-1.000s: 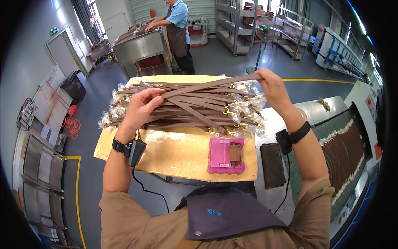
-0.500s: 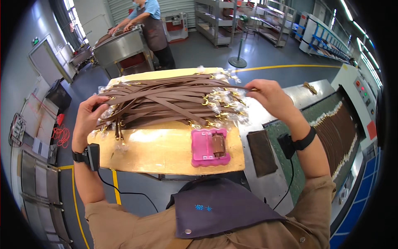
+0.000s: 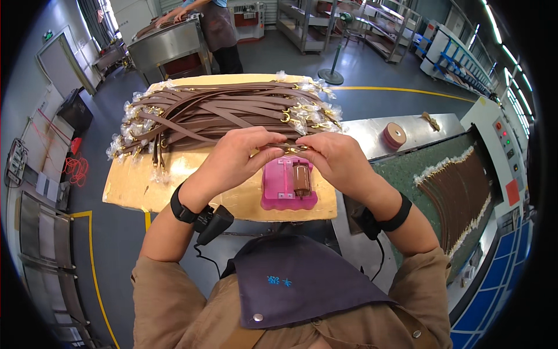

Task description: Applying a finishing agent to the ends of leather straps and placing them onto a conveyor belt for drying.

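A brown strap with gold-coloured metal fittings is pinched between my two hands, just above the pink tray. My left hand closes its fingers on one side of it. My right hand grips the other side, with the fingertips of both hands nearly meeting. Much of the strap is hidden by my fingers. Behind them lies a pile of brown straps, their gold clasps wrapped in clear plastic. In the pink tray rests a brown roller.
The pile and tray sit on a yellow board. A reddish-brown roll stands on the metal surface to the right. Beyond it, straps in a row lie on a green conveyor belt. A co-worker stands at a far metal table.
My hands have come together from the two ends of the pile to a spot above the pink tray, holding the strap between them. The reddish-brown roll has come into view.
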A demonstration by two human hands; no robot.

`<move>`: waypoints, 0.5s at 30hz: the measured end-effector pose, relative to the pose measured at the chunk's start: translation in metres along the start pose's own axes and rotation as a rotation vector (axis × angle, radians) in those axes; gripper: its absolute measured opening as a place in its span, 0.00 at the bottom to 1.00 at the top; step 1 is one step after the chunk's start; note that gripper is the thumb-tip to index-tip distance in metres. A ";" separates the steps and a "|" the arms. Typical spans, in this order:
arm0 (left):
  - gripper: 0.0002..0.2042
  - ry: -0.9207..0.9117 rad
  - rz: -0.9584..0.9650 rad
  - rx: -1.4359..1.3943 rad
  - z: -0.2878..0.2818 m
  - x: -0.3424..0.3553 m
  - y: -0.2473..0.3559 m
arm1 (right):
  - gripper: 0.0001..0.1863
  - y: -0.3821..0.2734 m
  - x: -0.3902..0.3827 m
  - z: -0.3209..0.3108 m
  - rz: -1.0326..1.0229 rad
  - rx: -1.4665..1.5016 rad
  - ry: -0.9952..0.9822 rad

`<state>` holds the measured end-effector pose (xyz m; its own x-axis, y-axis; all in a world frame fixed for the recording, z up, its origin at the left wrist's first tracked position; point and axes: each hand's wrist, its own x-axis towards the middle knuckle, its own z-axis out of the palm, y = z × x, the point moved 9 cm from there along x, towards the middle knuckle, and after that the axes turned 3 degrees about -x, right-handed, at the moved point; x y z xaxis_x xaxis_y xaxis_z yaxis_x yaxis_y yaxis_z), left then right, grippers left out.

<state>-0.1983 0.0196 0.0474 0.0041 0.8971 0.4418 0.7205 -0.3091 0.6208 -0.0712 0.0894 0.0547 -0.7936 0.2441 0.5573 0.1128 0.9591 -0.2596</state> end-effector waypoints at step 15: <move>0.16 0.123 0.399 0.246 0.019 -0.014 0.044 | 0.12 0.025 -0.039 0.017 0.339 0.430 -0.212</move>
<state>-0.1531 -0.0009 0.0562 0.2424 0.6753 0.6966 0.8219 -0.5244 0.2224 -0.0477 0.1014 0.0126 -0.8625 0.4512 0.2290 0.1640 0.6775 -0.7170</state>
